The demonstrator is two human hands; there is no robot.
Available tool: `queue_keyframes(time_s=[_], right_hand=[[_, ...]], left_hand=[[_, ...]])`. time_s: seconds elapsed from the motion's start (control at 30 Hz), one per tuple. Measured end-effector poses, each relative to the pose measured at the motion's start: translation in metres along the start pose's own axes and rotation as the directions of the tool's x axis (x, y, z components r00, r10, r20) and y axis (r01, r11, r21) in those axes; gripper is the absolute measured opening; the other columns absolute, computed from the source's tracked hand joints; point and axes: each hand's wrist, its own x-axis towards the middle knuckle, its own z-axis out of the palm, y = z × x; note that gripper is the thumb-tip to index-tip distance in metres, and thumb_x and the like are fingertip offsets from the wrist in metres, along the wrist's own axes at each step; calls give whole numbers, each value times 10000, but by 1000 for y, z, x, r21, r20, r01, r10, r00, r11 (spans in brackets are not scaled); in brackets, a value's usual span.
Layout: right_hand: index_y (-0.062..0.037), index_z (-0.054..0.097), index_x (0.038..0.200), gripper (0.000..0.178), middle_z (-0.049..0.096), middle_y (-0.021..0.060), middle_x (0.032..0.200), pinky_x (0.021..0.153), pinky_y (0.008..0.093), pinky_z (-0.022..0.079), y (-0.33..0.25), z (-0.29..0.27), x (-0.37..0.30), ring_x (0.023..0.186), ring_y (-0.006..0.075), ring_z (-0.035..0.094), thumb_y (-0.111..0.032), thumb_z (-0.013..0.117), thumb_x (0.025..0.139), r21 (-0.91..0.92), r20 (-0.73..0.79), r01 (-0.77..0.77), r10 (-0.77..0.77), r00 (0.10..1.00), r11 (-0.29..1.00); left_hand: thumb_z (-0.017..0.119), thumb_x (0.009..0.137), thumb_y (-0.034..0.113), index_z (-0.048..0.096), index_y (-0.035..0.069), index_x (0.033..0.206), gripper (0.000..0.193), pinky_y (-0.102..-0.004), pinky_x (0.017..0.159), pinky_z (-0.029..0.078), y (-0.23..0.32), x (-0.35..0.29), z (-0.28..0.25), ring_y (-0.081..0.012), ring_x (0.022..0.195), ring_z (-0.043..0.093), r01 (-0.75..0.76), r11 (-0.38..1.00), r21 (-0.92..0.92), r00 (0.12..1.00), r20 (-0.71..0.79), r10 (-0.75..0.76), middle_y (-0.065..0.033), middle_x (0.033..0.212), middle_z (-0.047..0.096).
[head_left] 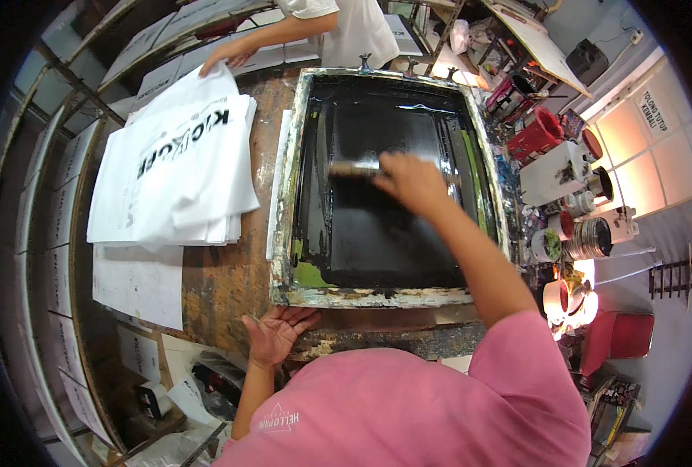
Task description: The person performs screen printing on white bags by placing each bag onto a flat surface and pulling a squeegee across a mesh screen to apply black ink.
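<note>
A screen-printing frame [377,297] with a pale, paint-crusted rim lies on the worktable. Glossy black ink covers most of its mesh [393,241], with green strips showing at the sides. My right hand [408,180] is closed over the middle of a long squeegee [350,170], which lies crosswise on the inked mesh; its right part is mostly hidden behind the hand. At the frame's near left corner my left hand [277,336] is turned palm up, thumb spread. Its fingertips touch or reach just under the rim; I cannot tell which.
A co-worker's hand [233,56] holds the far edge of a white printed sheet over a stack of sheets [171,171] at the left. Metal drying racks [89,194] line the left side. Ink cans and tubs [591,237] crowd the right. Clamps [365,61] sit at the frame's far edge.
</note>
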Motion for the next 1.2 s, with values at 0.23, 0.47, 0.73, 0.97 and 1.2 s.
queue_keyframes(time_s=[0.23,0.47,0.73,0.97,1.2], right_hand=[[-36,555,1073,426,608,149,942,740,444,567,-110,-80,-136,907,329,645,-384,714,886,107,156,-107,90,984,988],[-80,622,1025,314,591,113,932,948,516,386,-128,-164,-110,960,294,582,-340,701,867,-127,-348,-48,1,938,991],[-51,636,764,353,634,150,712,799,497,420,-87,-232,-28,730,341,644,-385,621,877,-206,-644,14,-146,751,978],[30,647,709,370,626,193,618,747,459,491,-101,-277,-4,597,359,623,-313,581,829,-62,-618,-10,-31,785,998],[7,655,742,434,596,130,642,605,415,479,-89,-289,12,564,270,553,-369,487,881,-76,-654,8,-56,754,997]], left_hand=[[320,916,826,567,130,1440,906,-634,1189,290,2,5,-1,-409,1394,472,-14,1000,-24,995,96,16,-208,1467,551],[429,830,891,361,117,1572,1074,-654,1191,264,51,37,107,-362,1456,416,-190,969,-158,927,297,230,-174,1591,408],[437,904,803,285,134,1619,990,-723,1169,6,34,86,97,-438,1544,155,44,-552,832,941,151,303,-235,1660,230],[476,872,818,314,23,1586,1080,-728,1153,-87,7,95,74,-386,1569,106,213,-743,634,967,-31,251,-236,1638,285],[794,888,316,627,-10,1358,596,-466,1045,466,55,160,156,-332,1118,670,38,-252,967,871,91,482,-174,1234,704]])
